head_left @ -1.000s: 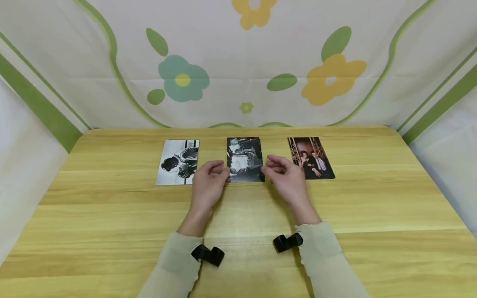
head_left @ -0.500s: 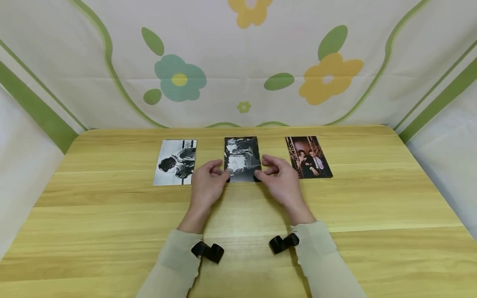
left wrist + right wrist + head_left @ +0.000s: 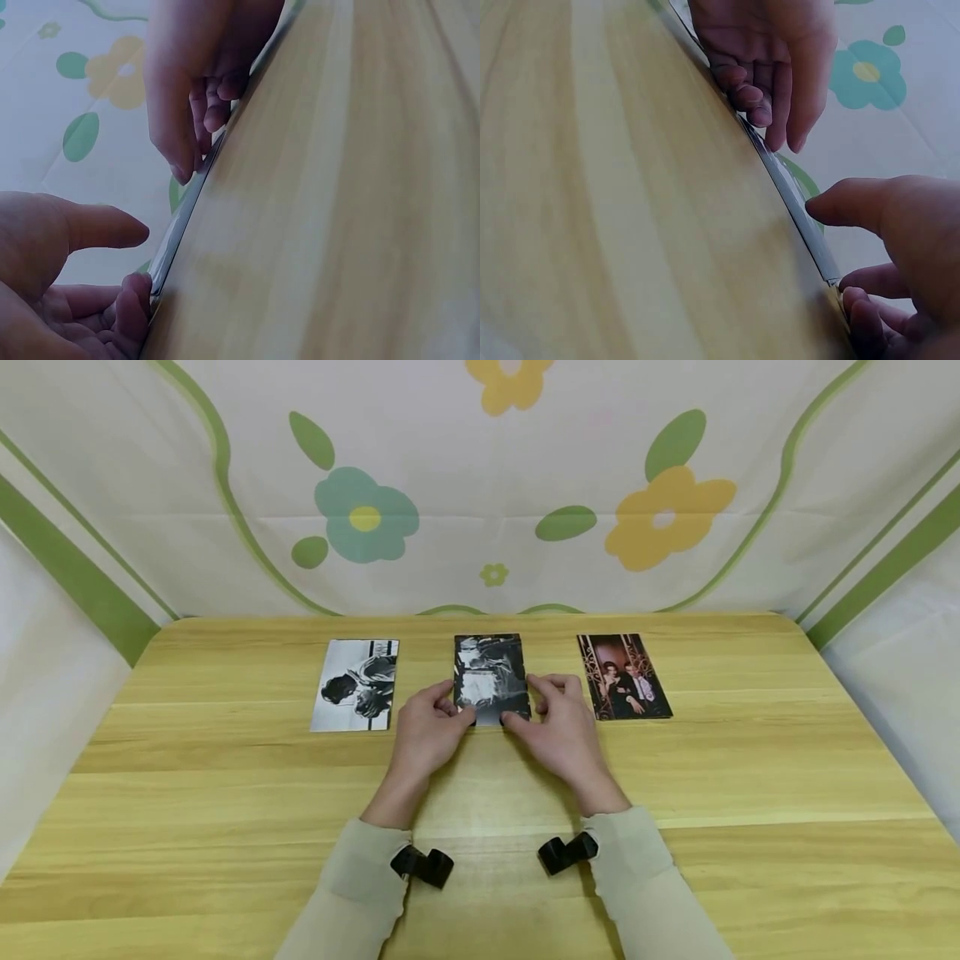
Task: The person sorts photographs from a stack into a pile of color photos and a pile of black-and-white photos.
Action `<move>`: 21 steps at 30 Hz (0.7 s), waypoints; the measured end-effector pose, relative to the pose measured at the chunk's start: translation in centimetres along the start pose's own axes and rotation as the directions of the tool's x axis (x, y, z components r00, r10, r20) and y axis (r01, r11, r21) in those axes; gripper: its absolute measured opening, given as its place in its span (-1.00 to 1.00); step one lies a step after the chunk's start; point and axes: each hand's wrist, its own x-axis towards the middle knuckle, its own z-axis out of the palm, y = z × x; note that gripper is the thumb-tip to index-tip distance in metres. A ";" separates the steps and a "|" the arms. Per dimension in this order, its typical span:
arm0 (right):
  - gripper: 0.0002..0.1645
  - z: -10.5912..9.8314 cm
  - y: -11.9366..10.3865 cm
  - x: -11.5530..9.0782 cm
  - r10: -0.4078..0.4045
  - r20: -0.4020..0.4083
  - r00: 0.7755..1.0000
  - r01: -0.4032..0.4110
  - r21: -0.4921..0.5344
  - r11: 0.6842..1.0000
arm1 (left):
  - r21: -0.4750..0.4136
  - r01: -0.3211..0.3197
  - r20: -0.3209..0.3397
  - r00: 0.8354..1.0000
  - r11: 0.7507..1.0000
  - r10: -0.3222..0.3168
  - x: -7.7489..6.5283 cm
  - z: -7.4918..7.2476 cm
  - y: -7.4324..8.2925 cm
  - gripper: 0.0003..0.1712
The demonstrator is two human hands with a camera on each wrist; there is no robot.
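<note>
Pale fabric printed with green, teal and yellow flowers and leaves, a floral cloth backdrop (image 3: pixel 450 460), fills the upper part of the head view, and below it spreads a light wood-grain table (image 3: pixel 487 902). Three photo cards lie flat in a spaced row just below the backdrop. At centre is a stack of glossy black-and-white photo cards (image 3: pixel 491 677); the right wrist view shows layers at its corner, though how many cannot be told. To its left lies a white-and-grey photo card (image 3: pixel 356 685) with its picture turned sideways, and to its right a dark brown-red photo card (image 3: pixel 625 677) with ornate scrollwork.

Both hands flank the central stack at its lower end. The left hand (image 3: pixel 429 733) has its thumb spread away from loosely bent fingers, which meet the stack's left edge. The right hand (image 3: pixel 561 731) mirrors it at the right edge, its thumb also apart. In the wrist views both thumbs stand off the cards, so neither hand appears to pinch. Placed this way, the fingers probably keep the thin, slippery sheets square from both sides, while the gaps in the row leave them room. No container shows; the cards rest directly on the wood.
</note>
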 end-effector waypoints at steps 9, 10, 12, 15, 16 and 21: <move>-0.08 0.2 0.1 0.1 -0.012 -0.013 1.000 0.012 0.007 1.000 | 0.011 -0.033 -0.009 0.999 0.999 0.033 -0.1 0.2 -0.1 -0.29; -0.08 0.2 0.1 0.1 -0.011 -0.014 1.000 0.011 0.008 1.000 | 0.010 -0.036 -0.014 0.999 0.999 0.036 -0.1 0.2 -0.2 -0.31; -0.09 0.2 0.1 0.1 -0.008 -0.017 1.000 0.008 0.014 1.000 | 0.005 -0.038 -0.023 0.999 0.999 0.039 -0.1 0.3 -0.2 -0.33; -0.10 0.3 0.1 0.1 -0.005 -0.020 1.000 0.006 0.020 1.000 | -0.007 -0.041 -0.033 0.999 0.999 0.040 -0.1 0.3 -0.3 -0.36; -0.11 0.3 0.2 0.1 -0.006 -0.021 1.000 0.006 0.021 1.000 | -0.011 -0.040 -0.036 0.999 0.999 0.040 -0.1 0.3 -0.3 -0.36; -0.12 0.3 0.2 0.1 -0.013 -0.027 1.000 0.013 0.024 1.000 | -0.030 -0.028 -0.040 0.999 0.999 0.027 -0.1 0.3 -0.3 -0.35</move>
